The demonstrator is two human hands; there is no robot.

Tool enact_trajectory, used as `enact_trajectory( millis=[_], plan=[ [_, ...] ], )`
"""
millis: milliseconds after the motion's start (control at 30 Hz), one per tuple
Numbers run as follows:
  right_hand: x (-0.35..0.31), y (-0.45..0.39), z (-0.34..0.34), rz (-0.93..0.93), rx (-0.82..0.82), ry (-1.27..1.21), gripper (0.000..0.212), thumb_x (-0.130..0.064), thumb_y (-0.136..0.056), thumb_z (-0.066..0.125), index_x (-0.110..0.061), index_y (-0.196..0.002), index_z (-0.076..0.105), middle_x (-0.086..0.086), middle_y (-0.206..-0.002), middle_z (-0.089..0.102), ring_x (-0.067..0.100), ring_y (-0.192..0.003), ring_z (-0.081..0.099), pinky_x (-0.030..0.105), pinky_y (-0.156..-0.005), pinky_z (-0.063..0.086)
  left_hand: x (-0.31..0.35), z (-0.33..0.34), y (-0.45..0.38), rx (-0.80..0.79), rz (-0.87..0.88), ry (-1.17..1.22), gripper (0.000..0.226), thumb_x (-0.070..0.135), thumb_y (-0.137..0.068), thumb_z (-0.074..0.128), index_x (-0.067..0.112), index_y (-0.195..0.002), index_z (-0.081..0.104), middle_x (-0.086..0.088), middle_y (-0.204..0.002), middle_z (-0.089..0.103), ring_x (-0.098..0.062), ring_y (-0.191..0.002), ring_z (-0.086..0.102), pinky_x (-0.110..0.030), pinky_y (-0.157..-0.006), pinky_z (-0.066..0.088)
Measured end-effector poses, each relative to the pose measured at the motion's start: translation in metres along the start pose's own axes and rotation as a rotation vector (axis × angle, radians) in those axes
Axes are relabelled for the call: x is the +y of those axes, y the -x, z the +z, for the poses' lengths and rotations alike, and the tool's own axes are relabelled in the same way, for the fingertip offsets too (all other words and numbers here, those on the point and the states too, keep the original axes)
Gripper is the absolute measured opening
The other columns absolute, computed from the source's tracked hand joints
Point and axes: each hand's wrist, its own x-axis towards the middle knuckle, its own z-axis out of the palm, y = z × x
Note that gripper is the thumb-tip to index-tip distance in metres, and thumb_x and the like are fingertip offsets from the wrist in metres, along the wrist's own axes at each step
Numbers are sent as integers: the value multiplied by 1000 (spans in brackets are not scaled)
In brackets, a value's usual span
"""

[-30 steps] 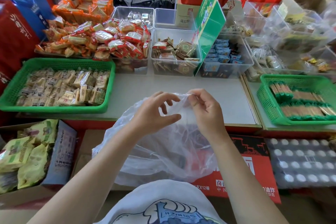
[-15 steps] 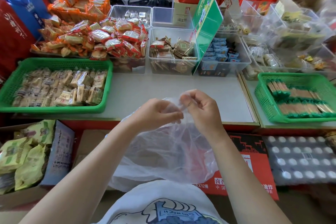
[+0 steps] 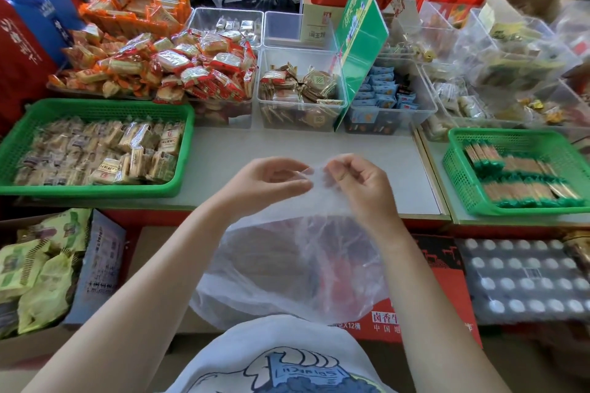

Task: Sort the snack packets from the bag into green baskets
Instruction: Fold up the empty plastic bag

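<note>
A thin, crumpled, see-through bag (image 3: 297,265) is pinched at its top edge by the left hand (image 3: 268,183) and the right hand (image 3: 360,185).

left hand (image 3: 268,183): bare forearm reaching in from lower left, fingers curled, thumb and fingertips in a pinching grip on the rim of the thin clear plastic bag (image 3: 297,268) | right hand (image 3: 357,185): bare forearm from lower right, fingers curled, pinching the same rim | hands close together, level

thin clear plastic bag (image 3: 287,265) (crinkly), perforated plastic baskets (image 3: 95,191)
</note>
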Motion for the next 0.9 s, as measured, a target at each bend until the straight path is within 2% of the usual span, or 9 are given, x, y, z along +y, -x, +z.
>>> enact_trajectory(
  millis=[100,167,233,300,433,500,600,733,900],
  plan=[
    [-1,4,7,-50,11,-13,19,-18,-99,61,-2,-95,71,8,-81,70,6,-74,64,18,-70,51,-4,10,-3,-35,14,-46,17,21,-85,76,13,-99,71,-6,-89,78,-22,-84,74,-34,-86,57],
    [-3,1,1,-70,107,-76,15,-18,-99,60,-9,-92,70,10,-80,70,12,-74,66,21,-71,53,-18,2,-2,-84,-95,-213,17,23,-89,75,11,-100,73,-1,-88,77,-20,-85,73,-34,-88,56],
    [-5,-2,-10,-93,167,-98,13,-18,-100,59,-16,-90,68,8,-83,71,18,-78,68,23,-75,53,-31,-7,5,-161,-275,-482,40,56,-81,75,23,-105,74,6,-96,75,-14,-91,70,-35,-91,53],
    [-6,-4,-17,-98,151,-77,14,-17,-101,58,-14,-91,68,4,-85,70,18,-83,68,21,-78,52,-32,-9,12,-116,-288,-473,61,78,-73,64,27,-105,73,7,-99,74,-9,-90,67,-32,-87,51],
    [-4,1,-14,-43,-11,-53,17,-14,-100,58,-2,-95,68,-1,-87,70,4,-84,66,14,-79,48,-17,0,1,287,70,-21,23,46,-90,64,25,-95,73,3,-95,75,-13,-90,68,-32,-82,52],
    [-2,5,-10,-35,-88,-55,18,-15,-100,59,-2,-95,69,6,-90,73,9,-89,68,16,-82,48,-5,0,-6,256,161,-100,10,27,-92,69,33,-101,71,10,-104,72,-1,-92,64,-23,-79,51],
    [-2,6,-6,-33,-104,-70,18,-14,-99,59,0,-93,69,7,-89,72,10,-89,67,18,-83,48,6,3,-10,43,97,-302,13,18,-91,72,28,-99,74,13,-101,72,14,-68,57,-7,-67,41],
    [-3,7,-7,-24,-52,-52,18,-13,-99,60,1,-94,70,4,-86,71,7,-86,66,19,-83,50,-5,6,-12,67,70,-315,15,17,-89,74,29,-81,73,18,-76,69,11,-63,58,-6,-63,41],
    [3,9,-10,-12,72,1,16,-16,-99,61,-5,-94,72,2,-82,73,0,-77,65,11,-75,47,-11,0,-6,100,86,-358,7,16,-91,72,12,-86,74,9,-76,70,6,-58,55,-9,-58,40]
  ],
)
